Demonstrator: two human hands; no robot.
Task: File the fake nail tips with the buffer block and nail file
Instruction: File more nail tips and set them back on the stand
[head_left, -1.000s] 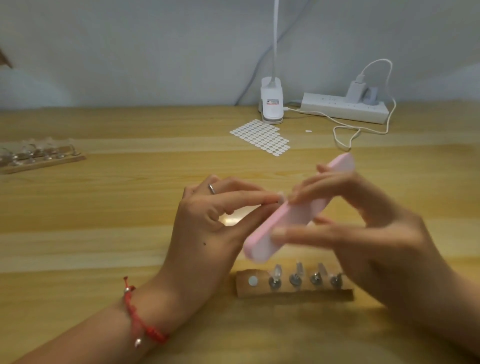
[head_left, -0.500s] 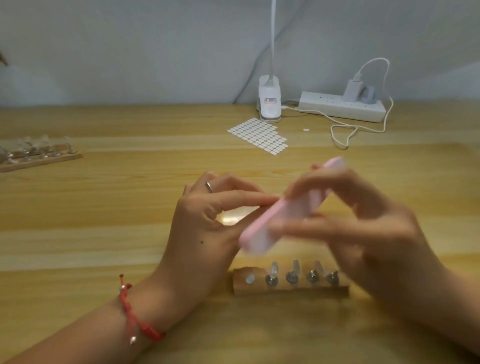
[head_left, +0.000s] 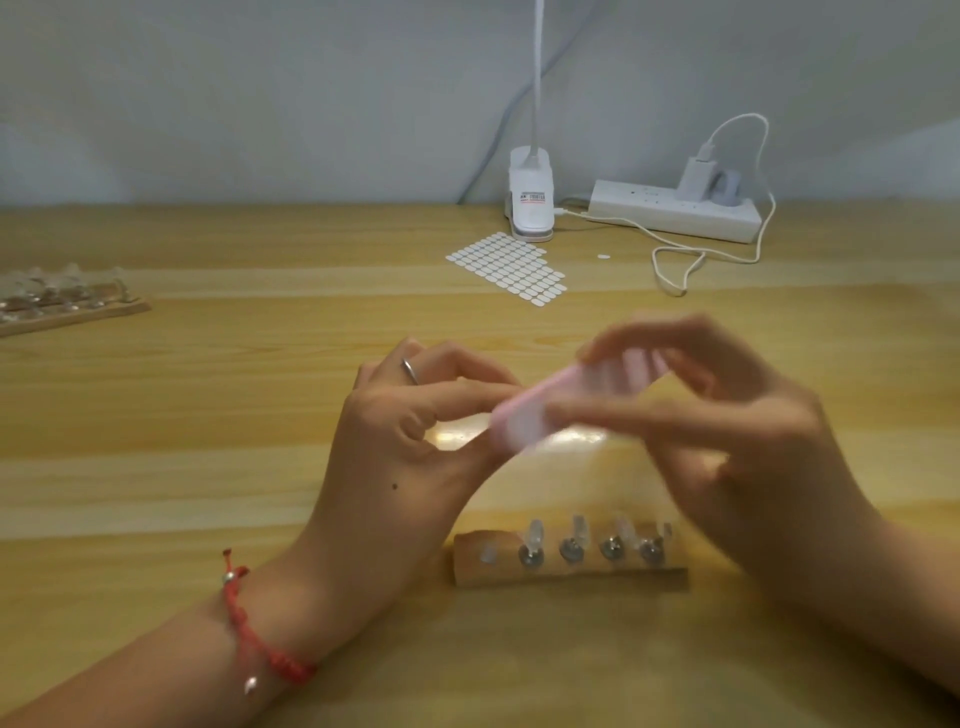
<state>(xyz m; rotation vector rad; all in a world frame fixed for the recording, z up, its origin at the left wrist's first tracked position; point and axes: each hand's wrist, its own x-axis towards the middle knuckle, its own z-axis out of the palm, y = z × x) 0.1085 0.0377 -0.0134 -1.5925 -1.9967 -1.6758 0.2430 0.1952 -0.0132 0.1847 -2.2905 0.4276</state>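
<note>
My right hand (head_left: 727, 441) grips a pink buffer block (head_left: 524, 421), which is motion-blurred and slants up to the right. My left hand (head_left: 405, 452) pinches thumb and forefinger together at the block's lower left end; the nail tip between them is hidden. Below both hands a small wooden holder (head_left: 571, 574) lies on the table, with several clear nail tips (head_left: 576, 530) standing on metal pegs and one bare white pad at its left end.
A second wooden holder with clear tips (head_left: 62, 301) lies at the far left. Behind the hands are a sheet of white adhesive tabs (head_left: 509, 267), a white clip lamp base (head_left: 531, 197), and a power strip (head_left: 675, 210) with charger and looping cable.
The buffer block has slid left and down along the pinched fingertips and is now blurred. My right hand moved with it. My left hand stayed in place.
</note>
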